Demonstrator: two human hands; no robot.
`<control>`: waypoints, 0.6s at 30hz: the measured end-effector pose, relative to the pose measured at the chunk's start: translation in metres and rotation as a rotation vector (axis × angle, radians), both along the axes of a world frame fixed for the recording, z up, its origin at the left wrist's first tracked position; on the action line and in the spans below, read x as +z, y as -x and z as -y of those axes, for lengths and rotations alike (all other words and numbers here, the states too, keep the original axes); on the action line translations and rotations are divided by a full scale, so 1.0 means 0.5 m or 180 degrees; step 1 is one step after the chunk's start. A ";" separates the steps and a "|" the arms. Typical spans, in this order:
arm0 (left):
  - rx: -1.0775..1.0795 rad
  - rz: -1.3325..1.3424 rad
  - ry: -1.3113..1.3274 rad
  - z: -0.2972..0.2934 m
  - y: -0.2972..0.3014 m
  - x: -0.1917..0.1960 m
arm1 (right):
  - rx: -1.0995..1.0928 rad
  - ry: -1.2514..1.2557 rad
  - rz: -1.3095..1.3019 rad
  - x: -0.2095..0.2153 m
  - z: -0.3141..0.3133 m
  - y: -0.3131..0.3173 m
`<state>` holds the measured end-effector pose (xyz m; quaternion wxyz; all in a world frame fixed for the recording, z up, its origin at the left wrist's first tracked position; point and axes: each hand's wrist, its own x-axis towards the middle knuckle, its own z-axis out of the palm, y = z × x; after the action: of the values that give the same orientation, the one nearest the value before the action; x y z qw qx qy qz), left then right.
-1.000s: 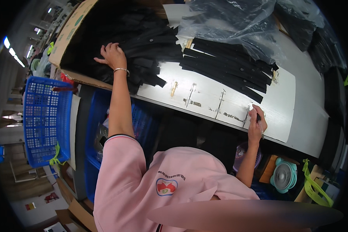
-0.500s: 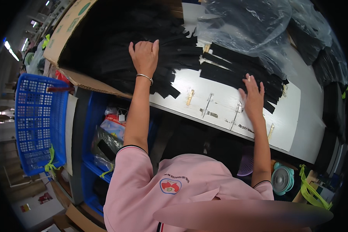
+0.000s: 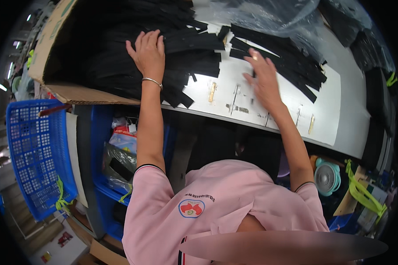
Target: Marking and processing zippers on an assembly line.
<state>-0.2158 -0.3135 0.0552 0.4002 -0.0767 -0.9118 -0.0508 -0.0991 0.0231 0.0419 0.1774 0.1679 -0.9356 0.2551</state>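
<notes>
Left hand point(image 3: 148, 53) fingers spread flat on black strips point(image 3: 190, 57) beside brown carton point(image 3: 53, 44); right hand point(image 3: 263, 79) fingers open on white table point(image 3: 340, 115).

White worktable point(image 3: 340, 110): black strips point(image 3: 278, 57) heaped, cardboard box point(image 3: 70, 90), small metal pieces point(image 3: 234, 95), clear plastic bag point(image 3: 269, 17).

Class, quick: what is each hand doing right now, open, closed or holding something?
Left hand: open, flat on the black strips, holding nothing.
Right hand: open, fingers spread on the white table, holding nothing.
</notes>
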 end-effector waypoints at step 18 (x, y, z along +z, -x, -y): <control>-0.0829 -0.0542 -0.0552 -0.027 0.019 -0.021 | 0.3313 0.4434 0.0160 0.398 0.089 -0.296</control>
<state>-0.2253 -0.3001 0.0450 0.4712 -0.1635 -0.8491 -0.1740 0.0487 -0.0216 0.2409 0.0799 0.4219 -0.3745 0.8218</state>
